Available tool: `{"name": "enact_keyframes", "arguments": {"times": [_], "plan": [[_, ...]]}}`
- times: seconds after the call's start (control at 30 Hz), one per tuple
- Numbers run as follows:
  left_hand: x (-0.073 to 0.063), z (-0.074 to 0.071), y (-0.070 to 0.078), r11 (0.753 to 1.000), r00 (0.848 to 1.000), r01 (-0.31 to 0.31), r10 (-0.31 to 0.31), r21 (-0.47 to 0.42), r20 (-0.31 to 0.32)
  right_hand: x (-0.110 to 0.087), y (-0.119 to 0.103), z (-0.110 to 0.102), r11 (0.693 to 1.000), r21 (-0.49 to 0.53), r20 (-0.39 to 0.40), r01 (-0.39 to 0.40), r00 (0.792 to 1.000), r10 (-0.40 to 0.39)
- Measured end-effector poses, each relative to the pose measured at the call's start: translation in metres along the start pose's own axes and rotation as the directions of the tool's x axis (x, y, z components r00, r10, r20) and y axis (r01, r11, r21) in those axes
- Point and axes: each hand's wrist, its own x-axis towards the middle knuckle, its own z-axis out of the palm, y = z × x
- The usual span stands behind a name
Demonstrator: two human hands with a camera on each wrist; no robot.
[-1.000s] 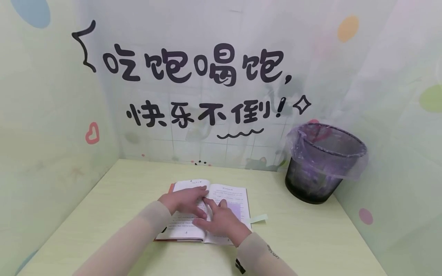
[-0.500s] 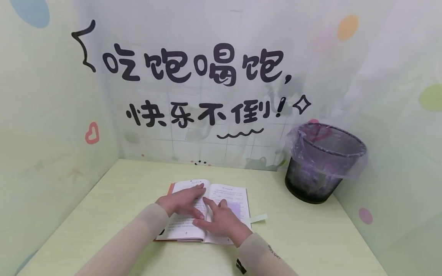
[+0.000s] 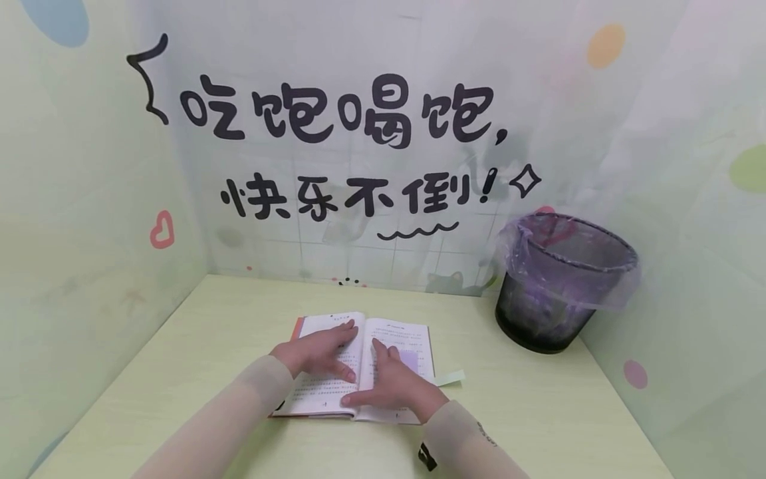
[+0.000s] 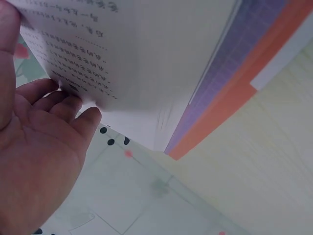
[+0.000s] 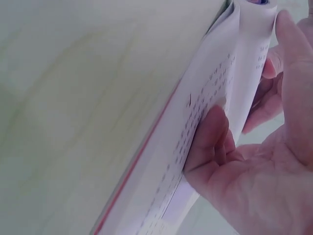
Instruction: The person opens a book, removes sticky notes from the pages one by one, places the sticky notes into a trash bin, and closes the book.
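Note:
A book (image 3: 314, 402) lies spread on the table, printed pages up, with an orange cover edge (image 4: 220, 120) showing at its left. My left hand (image 3: 320, 350) rests on the left page, fingers extended toward the spine. On the right page, my right hand (image 3: 395, 384) presses with bent fingers while its thumb stretches across to the spine. A purple sticky note (image 3: 409, 361) on that page is partly covered by this hand. In the right wrist view, several fingers of the right hand (image 5: 259, 171) touch the printed page (image 5: 195, 122).
A pale green paper strip (image 3: 451, 379) sticks out past the book's right edge. At the back right stands a dark bin (image 3: 532, 319) with a purple bag liner. Printed curtains (image 3: 359, 40) enclose the table (image 3: 179, 346) at the back and sides.
My right hand has shifted right and slightly down the right page, away from the left hand. The left hand stays on the left page, drawn back slightly from the spine.

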Motion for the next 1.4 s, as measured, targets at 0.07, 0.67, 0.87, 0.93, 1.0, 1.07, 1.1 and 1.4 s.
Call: {"name": "enact_keyframes", "arguments": {"times": [0.07,0.67,0.87,0.93,1.0,1.07,1.1,1.4], "plan": [[-0.001,0.0,0.001,1.0,1.0,0.008,-0.008,0.004,0.002,0.0,0.001,-0.001,1.0,0.003,0.009,0.01,1.0,-0.01],[0.0,-0.001,0.023,0.984,0.985,0.15,-0.157,0.094,0.077,-0.004,0.007,-0.004,0.999,0.046,0.05,0.013,0.999,-0.016],[0.002,0.012,0.038,0.968,0.978,0.204,-0.209,0.143,0.02,-0.004,0.011,-0.006,0.997,0.064,0.046,0.039,0.998,-0.042],[0.003,0.015,0.041,0.964,0.975,0.221,-0.224,0.146,0.006,-0.005,0.013,-0.008,0.996,0.075,0.049,0.05,0.997,-0.054],[0.003,0.017,0.041,0.962,0.972,0.231,-0.234,0.147,0.003,-0.004,0.018,-0.01,0.992,0.113,0.066,0.061,0.995,-0.069],[0.003,0.019,0.042,0.962,0.972,0.235,-0.237,0.143,-0.001,-0.005,0.024,-0.016,0.982,0.177,0.095,0.07,0.992,-0.087],[0.003,0.02,0.042,0.962,0.972,0.233,-0.235,0.144,-0.005,-0.006,0.028,-0.02,0.974,0.214,0.11,0.071,0.989,-0.096],[0.005,0.019,0.048,0.951,0.977,0.211,-0.209,0.225,-0.036,-0.011,0.058,-0.062,0.992,0.093,-0.073,0.084,0.994,-0.078]]}}
